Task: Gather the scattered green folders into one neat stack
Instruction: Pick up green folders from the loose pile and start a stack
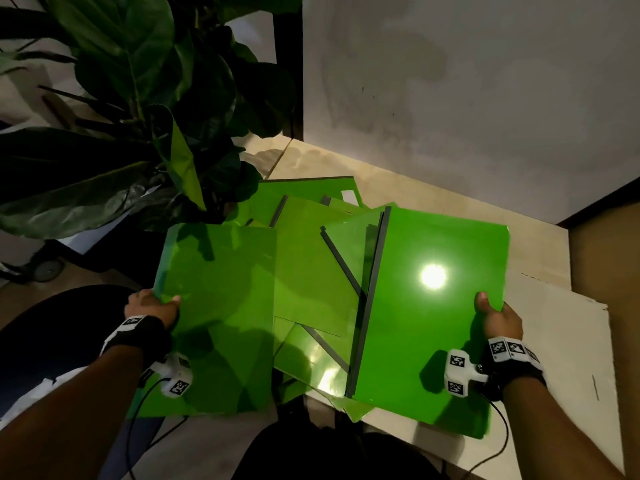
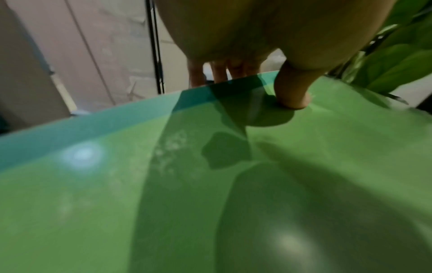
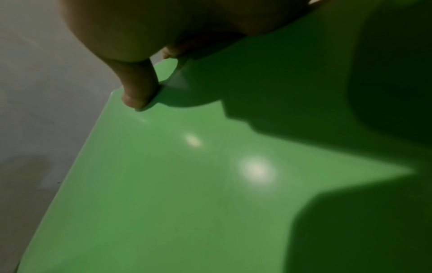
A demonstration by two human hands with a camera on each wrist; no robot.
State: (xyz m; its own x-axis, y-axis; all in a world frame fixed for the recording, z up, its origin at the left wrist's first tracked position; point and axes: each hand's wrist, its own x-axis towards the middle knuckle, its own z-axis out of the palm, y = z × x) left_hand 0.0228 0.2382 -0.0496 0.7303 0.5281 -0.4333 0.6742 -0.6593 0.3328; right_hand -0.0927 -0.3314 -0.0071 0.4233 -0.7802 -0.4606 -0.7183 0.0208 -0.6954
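Both hands loaded, one folder each: left hand pinches the outer long edge of a translucent glossy green plastic folder, thumb on top, fingers underneath (left wrist view confirms); right hand pinches the outer edge of an opaque glossy green folder with a dark grey spine, thumb on the cover, fingers mostly hidden below. Landmark = the loose heap of green folders on the pale tiled floor; the left-hand folder sits on the heap's left side, overlapping it; the right-hand folder on its right side, spine edge facing the heap; the large-leaved dark green potted plant stands behind and left of the heap, leaves overhanging it. Step, as I read it: bring both held folders in over the heap and square them up. Do it well: keep both sheets flat and level; turn them so the spines run the same way before setting down; lower one fully, then the other, not both at once; glossy covers will likely slide, so tap the edges flush afterwards. Both grips sit at the far outer edges, so the free sides may sag; the heap underneath remains skewed, several folders at different angles.
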